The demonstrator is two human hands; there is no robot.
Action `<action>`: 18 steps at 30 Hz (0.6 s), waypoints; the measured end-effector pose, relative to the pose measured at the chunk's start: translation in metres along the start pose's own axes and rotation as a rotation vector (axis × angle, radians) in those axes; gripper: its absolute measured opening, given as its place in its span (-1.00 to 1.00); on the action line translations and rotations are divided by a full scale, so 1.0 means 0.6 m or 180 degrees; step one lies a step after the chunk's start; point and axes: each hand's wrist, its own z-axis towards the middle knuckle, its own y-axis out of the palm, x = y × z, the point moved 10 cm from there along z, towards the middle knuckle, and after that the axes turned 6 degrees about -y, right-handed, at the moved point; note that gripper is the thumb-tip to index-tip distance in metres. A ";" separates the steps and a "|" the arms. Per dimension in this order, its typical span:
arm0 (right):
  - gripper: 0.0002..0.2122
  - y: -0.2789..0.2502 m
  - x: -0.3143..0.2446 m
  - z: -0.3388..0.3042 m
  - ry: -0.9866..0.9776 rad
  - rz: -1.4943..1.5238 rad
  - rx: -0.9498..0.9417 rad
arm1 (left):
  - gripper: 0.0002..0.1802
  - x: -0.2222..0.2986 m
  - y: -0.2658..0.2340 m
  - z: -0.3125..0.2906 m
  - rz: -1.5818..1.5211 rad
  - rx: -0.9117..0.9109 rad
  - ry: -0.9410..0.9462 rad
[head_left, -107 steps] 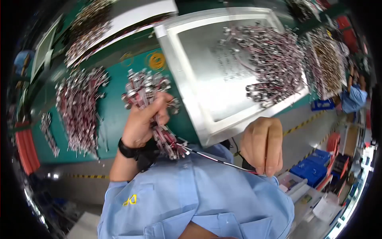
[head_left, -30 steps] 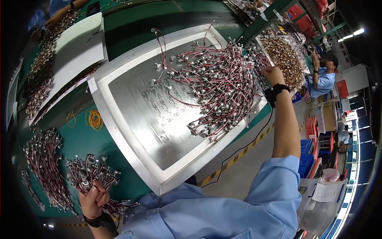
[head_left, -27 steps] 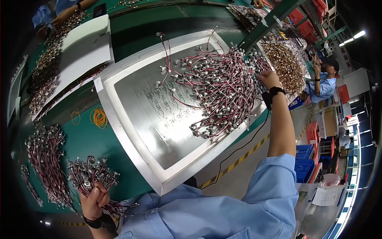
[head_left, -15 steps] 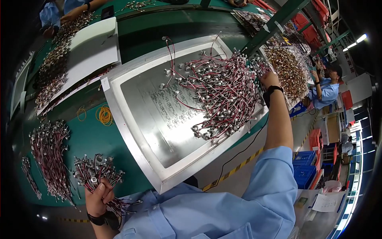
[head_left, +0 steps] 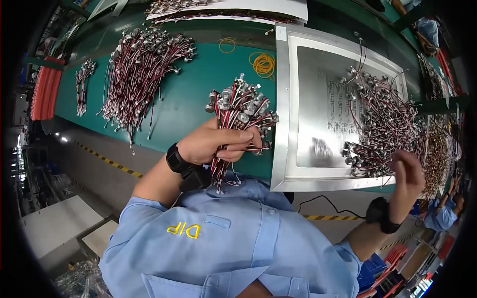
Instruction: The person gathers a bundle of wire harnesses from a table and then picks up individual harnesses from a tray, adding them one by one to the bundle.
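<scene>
My left hand (head_left: 211,141) is closed around a bunch of wire leads (head_left: 238,107). Red, black and white wires carry round silvery parts at the top, and their loose ends hang below the fist. Over the near right part of a metal-framed tray (head_left: 282,124), my right hand (head_left: 410,174) is raised, slightly blurred. Its fingers are apart and nothing shows in them. Beside it, a tangled heap of similar wire leads (head_left: 385,119) covers the tray's right side.
On the green table (head_left: 194,94) at left lie a large pile of wire leads (head_left: 136,74) and a small bundle (head_left: 83,87). Yellow rings (head_left: 262,64) lie by the frame. Further right is a heap of brownish parts (head_left: 437,154); a co-worker in blue (head_left: 439,216) is beyond.
The view has swung left. My right hand has come back from the far right edge of the heap toward me, and my left hand with its bunch has moved nearer the frame.
</scene>
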 end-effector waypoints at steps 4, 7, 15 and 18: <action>-0.75 0.218 -0.102 -0.009 -0.0398 0.0594 -0.1029 | -0.78 -0.008 0.001 -0.023 -0.0100 -0.0170 -0.0052; -0.76 0.311 -0.111 -0.005 -0.0039 0.0969 -0.0969 | -0.78 -0.010 0.011 -0.036 -0.0054 -0.0287 -0.0132; -0.75 0.405 -0.113 -0.031 0.0294 0.1517 -0.1297 | -0.75 -0.010 0.000 -0.063 0.0176 -0.0132 0.0048; -0.73 0.390 -0.110 -0.032 0.0022 0.1489 -0.1048 | -0.72 -0.010 -0.013 -0.060 0.0278 0.0062 0.0072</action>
